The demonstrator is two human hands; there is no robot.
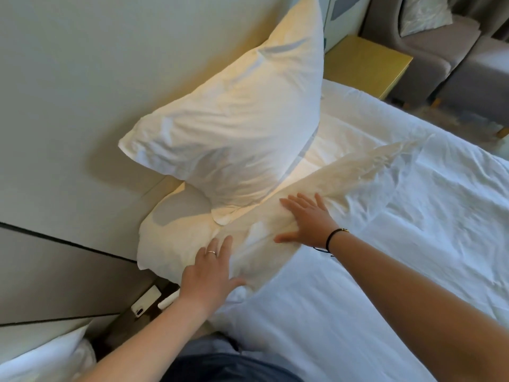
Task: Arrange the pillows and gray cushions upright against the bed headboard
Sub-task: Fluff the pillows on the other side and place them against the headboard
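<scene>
One white pillow [234,117] stands upright, leaning on the pale headboard [82,92]. A second white pillow [264,216] lies flat on the bed in front of it, its near-left end by the headboard. My left hand [212,271] presses flat on that pillow's near end, fingers straight, a ring on one finger. My right hand [305,219] lies flat on its middle with fingers spread, a dark band on the wrist. No gray cushion is in view.
White sheets [385,271] cover the bed. A phone [146,301] lies on a low surface between the beds at lower left. A yellow bedside table [366,62] and gray armchairs [440,51] stand at the upper right. Another bed's white corner [41,359] shows bottom left.
</scene>
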